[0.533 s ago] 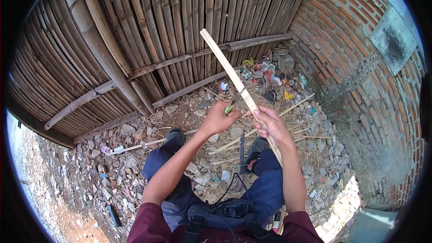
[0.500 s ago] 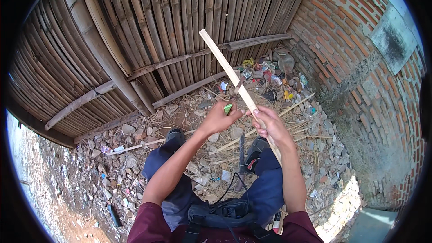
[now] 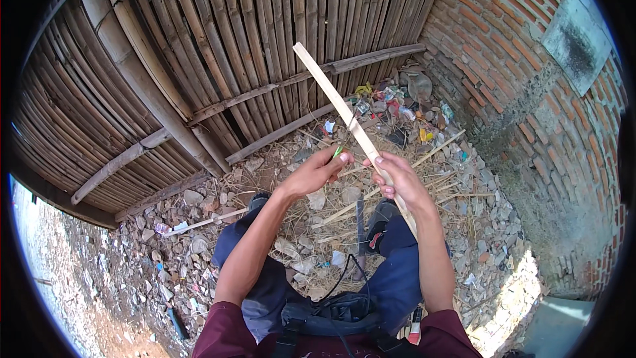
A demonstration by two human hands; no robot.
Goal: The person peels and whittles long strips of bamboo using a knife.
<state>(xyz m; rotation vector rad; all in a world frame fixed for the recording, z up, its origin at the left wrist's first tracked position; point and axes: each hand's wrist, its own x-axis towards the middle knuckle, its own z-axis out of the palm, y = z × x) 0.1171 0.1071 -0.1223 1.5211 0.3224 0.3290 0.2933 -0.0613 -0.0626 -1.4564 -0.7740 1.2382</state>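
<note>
My right hand is closed around a long, pale split bamboo strip. The strip slants from beside my right knee up and away to the left. In my left hand, fingers closed, is a knife with a green handle. Its thin dark blade shows nearly edge-on and reaches up to the strip's left edge, beyond my right hand. Whether the blade touches the strip, I cannot tell.
Rubble, straw and loose bamboo strips cover the ground around my feet. A dark bar stands between my legs. Ahead rises a bamboo-slat wall, a brick wall to the right. Litter lies in their corner.
My left hand has shifted slightly left, and the knife has turned so its blade looks thinner. My right hand and the bamboo strip have barely moved.
</note>
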